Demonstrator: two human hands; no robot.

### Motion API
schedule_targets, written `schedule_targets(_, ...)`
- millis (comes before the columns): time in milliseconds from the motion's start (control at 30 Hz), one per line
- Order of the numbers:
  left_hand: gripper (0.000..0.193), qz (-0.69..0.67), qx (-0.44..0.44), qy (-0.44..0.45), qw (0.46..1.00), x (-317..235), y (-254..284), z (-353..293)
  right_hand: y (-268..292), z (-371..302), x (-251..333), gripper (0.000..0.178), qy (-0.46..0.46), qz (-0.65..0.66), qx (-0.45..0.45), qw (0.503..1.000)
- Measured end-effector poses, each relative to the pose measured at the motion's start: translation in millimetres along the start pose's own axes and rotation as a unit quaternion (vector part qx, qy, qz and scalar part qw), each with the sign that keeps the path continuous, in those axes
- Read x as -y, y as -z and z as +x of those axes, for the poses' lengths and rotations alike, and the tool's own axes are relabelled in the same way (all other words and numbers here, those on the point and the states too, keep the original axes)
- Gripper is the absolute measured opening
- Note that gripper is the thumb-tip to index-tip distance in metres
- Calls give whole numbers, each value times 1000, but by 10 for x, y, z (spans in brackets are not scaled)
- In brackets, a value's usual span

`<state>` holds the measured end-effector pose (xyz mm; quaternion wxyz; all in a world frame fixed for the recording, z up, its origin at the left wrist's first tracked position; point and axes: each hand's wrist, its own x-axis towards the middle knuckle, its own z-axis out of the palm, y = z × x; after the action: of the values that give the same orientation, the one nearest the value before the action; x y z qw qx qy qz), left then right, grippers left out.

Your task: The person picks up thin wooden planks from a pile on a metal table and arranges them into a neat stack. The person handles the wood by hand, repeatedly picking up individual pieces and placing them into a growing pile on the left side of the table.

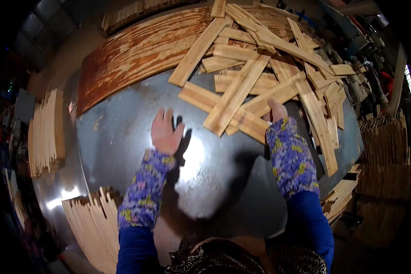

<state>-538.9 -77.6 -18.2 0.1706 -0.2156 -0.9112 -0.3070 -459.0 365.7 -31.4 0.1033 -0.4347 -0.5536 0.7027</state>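
Observation:
My left hand (167,132) is over the grey metal tabletop (123,123), its fingers spread and nothing in it. Farther right, my right hand (278,111) is at the near side of a loose pile of pale wooden slats. Its thumb lies along a slanting wooden slat (285,89), and the other fingers are curled and mostly hidden, so the hand looks closed on that slat. Left of this hand, another slat (242,96) lies across the pile. A long slat (318,128) slopes toward me on its right. Both forearms wear purple flowered sleeve covers.
A reddish-brown, worn plywood board (137,55) lies at the table's far side, partly under the pile. Stacked slats stand at the left (48,132) and near left (93,228). More stacks (383,139) are beyond the table's right edge. Bright glare lies on the metal.

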Motion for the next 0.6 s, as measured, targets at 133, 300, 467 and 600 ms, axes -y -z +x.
schedule_targets(133, 86, 129, 83, 76, 985, 219, -928, 1514, -55, 326, -238, 32, 6, 156, -1, 988)
schedule_targets(300, 94, 126, 255, 189, 940, 238, -1277, 2172, 46, 262, -270, 46, 34, 136, 37, 989)
schedule_targets(467, 92, 84, 204, 150, 964, 390, -635, 890, 200, -284, -670, 52, 46, -37, 203, 977)
schedule_targets(600, 85, -42, 364, 220, 904, -60, 550, -700, 154, -1473, -876, 59, -2, -185, 227, 956)
